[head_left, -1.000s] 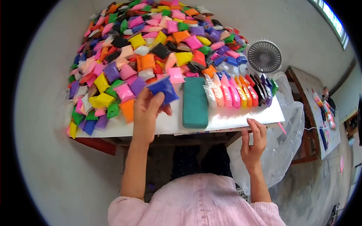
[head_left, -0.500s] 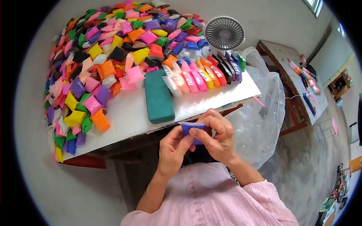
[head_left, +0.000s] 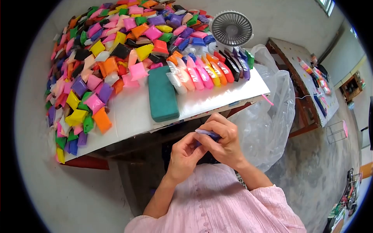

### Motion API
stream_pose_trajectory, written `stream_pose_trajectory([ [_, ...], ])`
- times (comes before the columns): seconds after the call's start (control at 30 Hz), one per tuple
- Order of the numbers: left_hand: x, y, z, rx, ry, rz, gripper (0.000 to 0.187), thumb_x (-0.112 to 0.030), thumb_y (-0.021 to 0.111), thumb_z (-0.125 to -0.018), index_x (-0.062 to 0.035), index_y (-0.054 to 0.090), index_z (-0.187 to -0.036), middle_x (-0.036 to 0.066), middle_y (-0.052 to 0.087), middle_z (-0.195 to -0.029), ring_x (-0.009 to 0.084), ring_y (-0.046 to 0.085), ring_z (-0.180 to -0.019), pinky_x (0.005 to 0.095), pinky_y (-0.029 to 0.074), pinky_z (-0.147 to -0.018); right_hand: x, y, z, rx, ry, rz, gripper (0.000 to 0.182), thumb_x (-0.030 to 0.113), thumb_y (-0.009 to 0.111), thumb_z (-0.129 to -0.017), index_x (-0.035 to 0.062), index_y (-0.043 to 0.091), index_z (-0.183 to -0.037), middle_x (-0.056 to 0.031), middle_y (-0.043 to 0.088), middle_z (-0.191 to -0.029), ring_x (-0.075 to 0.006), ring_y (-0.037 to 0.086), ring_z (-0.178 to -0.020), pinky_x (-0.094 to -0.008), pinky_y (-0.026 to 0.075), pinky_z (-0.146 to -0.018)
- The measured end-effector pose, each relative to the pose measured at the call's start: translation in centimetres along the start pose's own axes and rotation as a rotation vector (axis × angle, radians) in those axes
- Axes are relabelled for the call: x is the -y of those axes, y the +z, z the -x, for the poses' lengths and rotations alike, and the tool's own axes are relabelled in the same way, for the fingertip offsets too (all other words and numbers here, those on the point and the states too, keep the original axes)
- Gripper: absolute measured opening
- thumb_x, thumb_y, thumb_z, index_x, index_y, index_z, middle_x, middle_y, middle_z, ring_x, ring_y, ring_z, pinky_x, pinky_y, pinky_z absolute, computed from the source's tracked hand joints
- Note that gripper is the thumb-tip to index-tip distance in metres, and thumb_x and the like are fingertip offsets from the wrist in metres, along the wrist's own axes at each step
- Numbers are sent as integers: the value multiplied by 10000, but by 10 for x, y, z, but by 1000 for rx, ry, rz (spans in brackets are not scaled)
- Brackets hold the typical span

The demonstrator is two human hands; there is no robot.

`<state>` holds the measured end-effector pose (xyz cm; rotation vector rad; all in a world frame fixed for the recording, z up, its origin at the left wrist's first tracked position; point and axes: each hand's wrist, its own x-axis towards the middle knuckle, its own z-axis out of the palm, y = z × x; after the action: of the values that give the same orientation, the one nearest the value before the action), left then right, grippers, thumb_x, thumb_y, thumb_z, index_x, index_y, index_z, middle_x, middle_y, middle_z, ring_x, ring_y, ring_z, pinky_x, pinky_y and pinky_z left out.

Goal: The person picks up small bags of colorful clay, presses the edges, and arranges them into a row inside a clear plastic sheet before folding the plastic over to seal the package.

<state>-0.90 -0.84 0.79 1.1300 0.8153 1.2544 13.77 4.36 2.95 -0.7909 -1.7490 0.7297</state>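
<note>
A small purple-blue packet (head_left: 209, 134) is held between my two hands, just in front of the table's front edge. My left hand (head_left: 184, 155) closes its fingers on the packet's left side. On the other side my right hand (head_left: 222, 141) pinches it with thumb and fingers, covering much of it. Beyond the hands a green case (head_left: 163, 95) lies on the white tabletop (head_left: 130, 116). To its right leans a row of packets in several colours (head_left: 202, 75), from white and pink through yellow and red to black and purple.
A large heap of coloured packets (head_left: 116, 50) covers the table's left and back. A round fan (head_left: 231, 29) stands behind the row. Clear plastic bags (head_left: 268, 120) hang at the table's right end. Another table (head_left: 291, 58) with items stands farther right.
The packet has turned and folded down between my fingers, so less of it shows. My left hand has shifted slightly right, nearer my right hand. The view has moved a little.
</note>
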Motion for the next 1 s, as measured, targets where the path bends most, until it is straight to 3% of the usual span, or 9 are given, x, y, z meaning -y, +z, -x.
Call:
stream_pose_trajectory([
  [0.07,1,-2,-1,-32,-10,-1,213,-32,634,-955,18,616,-1160,5,641,-952,39,553,-810,196,472,-698,-2,1,1,-44,2,-36,113,53,727,-787,-26,679,-851,-85,572,-744,-163,565,-641,-294,446,-569],
  [0.17,2,-1,-2,-97,-34,-15,214,-64,647,-951,15,626,-1150,-11,632,-880,34,523,-717,192,445,-625,3,-2,8,-68,356,-306,119,69,748,-809,-22,678,-840,-65,590,-769,-145,553,-673,-255,431,-589],
  [0.33,12,6,-4,-150,-27,14,228,-73,648,-947,18,629,-1155,-15,620,-843,34,503,-668,199,424,-585,-9,-9,13,-16,-1,76,144,89,714,-892,-36,652,-923,-64,571,-792,-102,533,-646,-249,423,-555],
  [0.47,7,8,-7,-144,-13,58,236,-82,631,-956,19,626,-1169,-2,630,-907,41,520,-690,205,440,-601,-11,-4,17,-73,241,-220,159,103,703,-906,-45,646,-907,-47,546,-756,-94,528,-651,-256,431,-566],
  [0.6,-1,14,-2,-137,-45,2,268,-80,649,-940,34,616,-1180,19,644,-937,68,543,-686,222,454,-600,-7,-13,17,-136,435,-381,200,154,673,-950,-43,668,-919,13,617,-748,-38,525,-682,-223,451,-584],
  [0.7,11,12,1,-177,225,-487,260,-61,670,-911,39,611,-1144,64,640,-910,124,570,-663,260,466,-583,-9,-16,14,-156,511,-417,239,174,658,-966,-50,688,-888,38,625,-746,-14,514,-674,-207,440,-568],
  [0.8,6,14,-1,-216,304,-710,158,-42,655,-925,31,631,-1063,59,634,-870,119,552,-651,268,478,-614,-11,-13,15,-154,505,-392,240,170,656,-967,-52,689,-883,44,622,-741,-10,507,-676,-204,434,-564],
  [1.0,11,12,-6,-241,500,-891,95,-16,662,-905,30,633,-983,93,570,-748,180,527,-599,298,431,-555,-10,-9,15,-162,496,-358,255,184,649,-975,-46,675,-869,49,596,-713,-11,490,-646,-207,423,-550],
])
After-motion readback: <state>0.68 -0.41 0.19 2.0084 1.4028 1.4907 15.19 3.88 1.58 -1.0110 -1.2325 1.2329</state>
